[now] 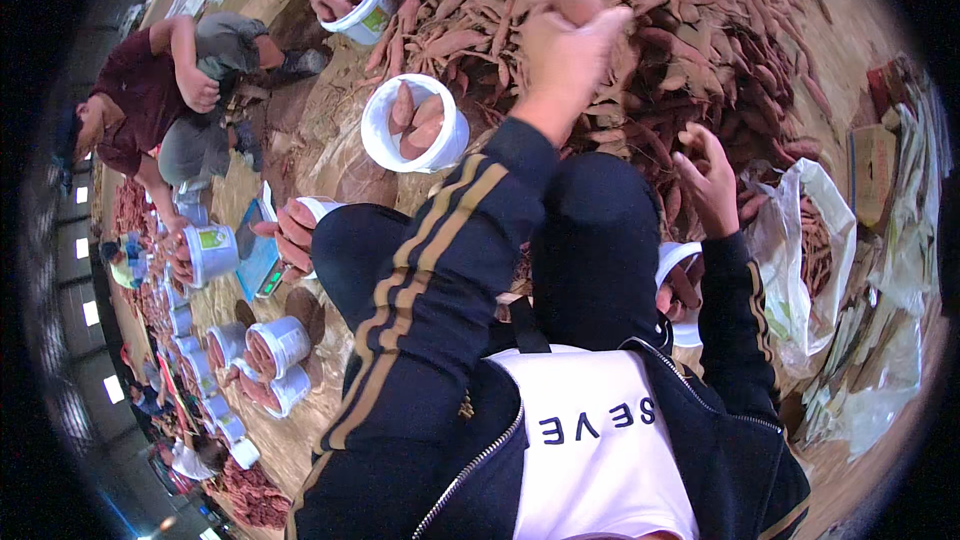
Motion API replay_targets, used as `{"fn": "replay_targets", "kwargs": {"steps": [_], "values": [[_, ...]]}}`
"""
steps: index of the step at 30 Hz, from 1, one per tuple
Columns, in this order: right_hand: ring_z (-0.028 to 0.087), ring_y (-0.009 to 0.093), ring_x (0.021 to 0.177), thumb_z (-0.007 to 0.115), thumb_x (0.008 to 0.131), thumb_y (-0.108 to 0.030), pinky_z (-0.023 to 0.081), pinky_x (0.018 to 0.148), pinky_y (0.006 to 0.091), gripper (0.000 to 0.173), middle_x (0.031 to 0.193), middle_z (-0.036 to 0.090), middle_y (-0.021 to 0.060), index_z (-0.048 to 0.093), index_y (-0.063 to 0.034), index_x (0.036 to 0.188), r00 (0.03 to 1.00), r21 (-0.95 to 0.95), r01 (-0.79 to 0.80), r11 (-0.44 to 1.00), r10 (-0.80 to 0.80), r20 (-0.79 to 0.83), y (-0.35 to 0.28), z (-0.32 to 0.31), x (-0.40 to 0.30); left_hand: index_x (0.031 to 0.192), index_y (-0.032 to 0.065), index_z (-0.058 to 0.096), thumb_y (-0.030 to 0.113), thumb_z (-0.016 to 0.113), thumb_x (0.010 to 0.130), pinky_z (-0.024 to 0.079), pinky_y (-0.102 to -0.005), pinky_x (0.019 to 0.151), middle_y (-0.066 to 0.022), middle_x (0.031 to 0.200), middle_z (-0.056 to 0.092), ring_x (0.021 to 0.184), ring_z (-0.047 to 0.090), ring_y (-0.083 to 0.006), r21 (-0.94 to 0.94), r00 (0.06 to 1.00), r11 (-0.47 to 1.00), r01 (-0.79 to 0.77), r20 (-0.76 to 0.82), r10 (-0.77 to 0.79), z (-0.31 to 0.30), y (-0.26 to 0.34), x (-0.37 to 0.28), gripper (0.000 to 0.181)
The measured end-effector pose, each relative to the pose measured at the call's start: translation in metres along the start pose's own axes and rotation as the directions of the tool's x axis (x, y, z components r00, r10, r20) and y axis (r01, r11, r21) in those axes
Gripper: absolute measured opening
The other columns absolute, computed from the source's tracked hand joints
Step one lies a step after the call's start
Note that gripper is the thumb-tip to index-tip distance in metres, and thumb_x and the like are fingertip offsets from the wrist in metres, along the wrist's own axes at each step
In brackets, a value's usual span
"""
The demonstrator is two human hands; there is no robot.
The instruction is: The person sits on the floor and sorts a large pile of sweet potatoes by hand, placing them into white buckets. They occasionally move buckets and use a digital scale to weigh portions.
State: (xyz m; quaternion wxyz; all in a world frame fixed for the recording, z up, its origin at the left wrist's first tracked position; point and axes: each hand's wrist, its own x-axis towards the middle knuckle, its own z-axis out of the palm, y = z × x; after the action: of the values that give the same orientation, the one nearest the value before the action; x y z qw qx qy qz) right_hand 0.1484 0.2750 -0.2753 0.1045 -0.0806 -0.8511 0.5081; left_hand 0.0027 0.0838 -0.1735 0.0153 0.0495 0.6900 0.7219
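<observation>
A large heap of sweet potatoes (697, 52) lies on the ground before my knees. My left hand (570, 52) is over the heap, fingers curled and blurred by motion; whether it holds anything cannot be made out. Lower and to the right, my right hand (706, 176) is at the near edge of the heap, thumb and fingers apart, with no sweet potato plainly in its grasp. Left of my left forearm stands a white bucket (375, 142) with several sweet potatoes in it. Another white bucket (686, 335) with sweet potatoes is partly hidden by my right sleeve.
An open plastic sack (772, 255) of thin roots stands at right, near a cardboard box (870, 172). At left, a person (139, 90) grips a filled bucket (214, 255) beside a digital scale (259, 262). Several more buckets (277, 345) stand on the ground.
</observation>
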Motion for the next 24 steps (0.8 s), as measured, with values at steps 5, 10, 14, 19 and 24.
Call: {"fn": "replay_targets", "kwargs": {"steps": [5, 10, 14, 19, 24], "values": [[0.055, 0.013, 0.094, 0.061, 0.081, -0.009, 0.045, 0.078, 0.0256, 0.036, 0.104, 0.059, 0.007, 0.051, -0.0014, 0.115, 0.945, 0.179, -0.32, 0.93, 0.326, -0.008, 0.065, -0.004, -0.041, 0.061, 0.0015, 0.056, 0.016, 0.071, 0.069, 0.041, -0.0302, 0.059, -0.0037, 0.064, 0.054, 0.062, 0.05, -0.0144, 0.472, 0.904, 0.872, -0.13, -0.305, 0.3, -0.145, -0.073, 0.029, 0.022], [0.059, 0.014, 0.091, 0.065, 0.078, -0.019, 0.047, 0.079, 0.0279, 0.037, 0.101, 0.061, 0.0094, 0.056, -0.0027, 0.109, 0.901, -0.069, -0.434, 0.898, 0.432, -0.041, 0.12, -0.049, -0.089, 0.097, -0.0005, 0.059, 0.01, 0.069, 0.075, 0.047, -0.0279, 0.068, -0.0069, 0.086, 0.063, 0.079, 0.059, -0.0155, 0.443, 0.946, 0.836, 0.324, -0.173, -0.275, -0.191, -0.102, 0.029, 0.027], [0.061, 0.026, 0.089, 0.065, 0.074, -0.033, 0.047, 0.081, 0.0329, 0.041, 0.098, 0.063, 0.0163, 0.061, -0.003, 0.103, 0.775, -0.02, -0.632, 0.775, 0.631, -0.037, 0.154, -0.047, -0.08, 0.11, 0.0022, 0.053, 0.031, 0.048, 0.089, 0.045, -0.0345, 0.078, -0.0117, 0.101, 0.06, 0.093, 0.057, -0.0228, 0.248, 0.921, 0.9, 0.359, 0.066, -0.385, -0.214, -0.152, 0.04, 0.036], [0.063, 0.028, 0.062, 0.061, 0.071, -0.028, 0.05, 0.062, 0.036, 0.031, 0.07, 0.065, 0.0154, 0.065, 0.001, 0.082, 0.552, -0.116, -0.834, 0.54, 0.812, -0.188, 0.237, -0.062, -0.044, 0.128, -0.0011, 0.035, 0.04, 0.048, 0.089, 0.026, -0.0448, 0.099, -0.017, 0.133, 0.036, 0.125, 0.033, -0.0269, 0.134, 0.941, 0.935, 0.329, -0.124, -0.314, -0.004, -0.033, -0.01, 0.058], [0.065, 0.025, 0.078, 0.05, 0.077, -0.013, 0.049, 0.076, 0.0327, 0.063, 0.099, 0.061, 0.0219, 0.026, -0.0111, 0.136, 0.269, 0.103, -0.936, 0.336, 0.873, -0.407, 0.324, -0.081, -0.04, 0.126, 0.0016, 0.038, 0.041, 0.043, 0.092, 0.028, -0.0374, 0.098, -0.0143, 0.131, 0.04, 0.125, 0.035, -0.0238, -0.23, 0.857, 0.841, 0.49, 0.305, -0.416, 0.116, 0.043, -0.069, 0.052]]}}
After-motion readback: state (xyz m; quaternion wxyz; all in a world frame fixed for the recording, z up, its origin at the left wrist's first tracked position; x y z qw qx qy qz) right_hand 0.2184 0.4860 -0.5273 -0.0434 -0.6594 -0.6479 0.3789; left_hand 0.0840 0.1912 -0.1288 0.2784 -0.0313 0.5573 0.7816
